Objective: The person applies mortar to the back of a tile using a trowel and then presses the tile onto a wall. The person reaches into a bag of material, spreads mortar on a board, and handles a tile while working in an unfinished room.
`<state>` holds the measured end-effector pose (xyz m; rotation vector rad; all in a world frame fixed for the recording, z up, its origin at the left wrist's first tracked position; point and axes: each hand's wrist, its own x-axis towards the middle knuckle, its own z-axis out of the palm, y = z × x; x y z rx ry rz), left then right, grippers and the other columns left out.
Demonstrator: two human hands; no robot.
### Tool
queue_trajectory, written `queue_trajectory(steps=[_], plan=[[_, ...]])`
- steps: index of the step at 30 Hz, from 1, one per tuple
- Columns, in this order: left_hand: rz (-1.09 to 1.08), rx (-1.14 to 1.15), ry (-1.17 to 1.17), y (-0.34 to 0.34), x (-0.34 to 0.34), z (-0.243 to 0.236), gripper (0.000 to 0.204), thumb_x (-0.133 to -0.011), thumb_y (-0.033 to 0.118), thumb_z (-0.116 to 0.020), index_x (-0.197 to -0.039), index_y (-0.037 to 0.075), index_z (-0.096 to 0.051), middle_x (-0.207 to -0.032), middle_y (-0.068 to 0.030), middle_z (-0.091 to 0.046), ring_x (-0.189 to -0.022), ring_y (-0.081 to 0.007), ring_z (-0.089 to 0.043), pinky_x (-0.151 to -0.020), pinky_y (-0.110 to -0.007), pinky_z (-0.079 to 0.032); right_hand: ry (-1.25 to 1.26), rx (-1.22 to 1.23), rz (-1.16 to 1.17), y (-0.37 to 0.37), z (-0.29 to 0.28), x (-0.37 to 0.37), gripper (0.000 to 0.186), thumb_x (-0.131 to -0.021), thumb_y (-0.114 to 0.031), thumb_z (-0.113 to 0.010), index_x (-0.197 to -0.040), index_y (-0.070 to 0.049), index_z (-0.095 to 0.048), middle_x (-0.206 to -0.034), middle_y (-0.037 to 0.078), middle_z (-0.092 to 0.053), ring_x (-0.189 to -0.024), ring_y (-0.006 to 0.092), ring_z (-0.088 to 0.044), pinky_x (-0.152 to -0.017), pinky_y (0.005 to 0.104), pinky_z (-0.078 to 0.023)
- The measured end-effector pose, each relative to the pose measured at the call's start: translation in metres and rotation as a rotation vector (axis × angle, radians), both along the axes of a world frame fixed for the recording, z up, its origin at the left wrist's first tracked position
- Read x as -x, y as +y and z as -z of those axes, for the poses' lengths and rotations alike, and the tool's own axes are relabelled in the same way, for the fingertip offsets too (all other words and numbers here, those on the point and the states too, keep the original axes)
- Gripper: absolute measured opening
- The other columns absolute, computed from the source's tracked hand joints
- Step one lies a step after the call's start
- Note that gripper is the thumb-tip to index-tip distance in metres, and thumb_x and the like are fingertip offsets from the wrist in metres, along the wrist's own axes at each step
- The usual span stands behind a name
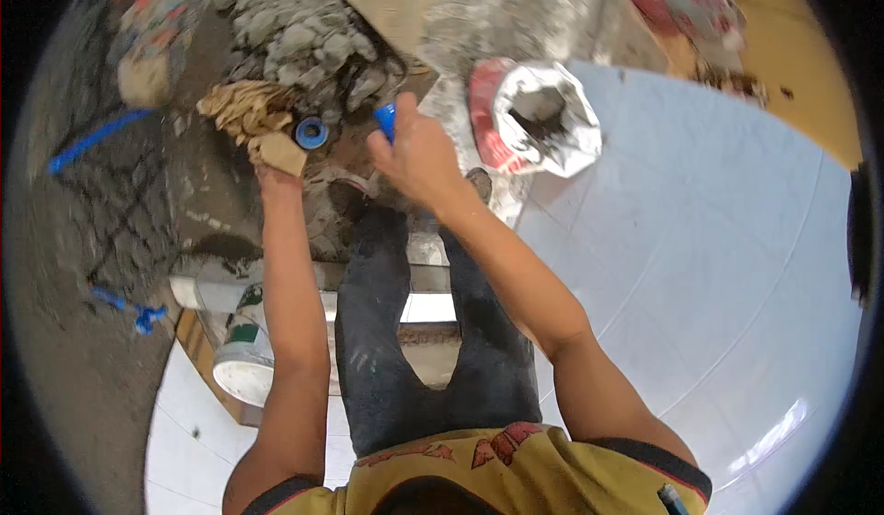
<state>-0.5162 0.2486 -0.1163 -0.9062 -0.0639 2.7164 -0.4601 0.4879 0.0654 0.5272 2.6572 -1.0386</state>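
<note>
My left hand is stretched out to crumpled tan paper, which covers most of its fingers; it appears to grip the paper. Just right of the paper is a blue ring-shaped piece with a dark centre, and I cannot tell whether the hand touches it. My right hand is closed around a short blue piece, like a pipe fitting or a handle. The blue piece sticks out between thumb and fingers. Some blur lies over both hands.
Grey rubble is heaped beyond my left hand. An open red-and-white sack with grey powder stands right of my right hand, beside pale tiles. Blue pipes lie left. A white bucket lies near my left forearm.
</note>
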Motion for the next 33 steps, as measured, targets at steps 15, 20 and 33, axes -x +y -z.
queue_trajectory(steps=[15, 20, 33], plan=[[0.469, 0.511, -0.075, 0.302, -0.166, 0.001, 0.047, -0.100, 0.037, -0.040, -0.137, 0.009, -0.045, -0.137, -0.0086, -0.050, -0.122, -0.0258, -0.050, -0.101, -0.042, -0.045, -0.218, 0.072, 0.387, 0.232, 0.009, -0.213, 0.036, -0.084, -0.022, -0.059, -0.101, 0.004, -0.042, -0.073, 0.032, -0.060, -0.070, 0.0509, -0.060, -0.065, 0.0572, -0.048], [0.532, 0.660, 0.078, 0.345, -0.189, 0.020, 0.041, -0.100, 0.034, -0.048, -0.130, 0.006, -0.050, -0.127, -0.0082, -0.056, -0.114, -0.0241, -0.055, -0.094, -0.037, -0.050, -0.165, 0.134, 0.447, 0.273, 0.067, -0.255, 0.036, -0.082, -0.022, -0.058, -0.101, 0.005, -0.043, -0.073, 0.033, -0.060, -0.070, 0.0518, -0.060, -0.066, 0.0562, -0.049], [0.586, 0.856, 0.110, 0.377, -0.189, 0.029, 0.031, -0.099, 0.028, -0.049, -0.120, 0.004, -0.051, -0.112, -0.0055, -0.058, -0.098, -0.0215, -0.060, -0.080, -0.036, -0.055, -0.186, 0.261, 0.519, 0.303, 0.091, -0.266, 0.036, -0.083, -0.023, -0.059, -0.098, 0.006, -0.042, -0.073, 0.034, -0.059, -0.073, 0.0523, -0.059, -0.068, 0.0567, -0.047]])
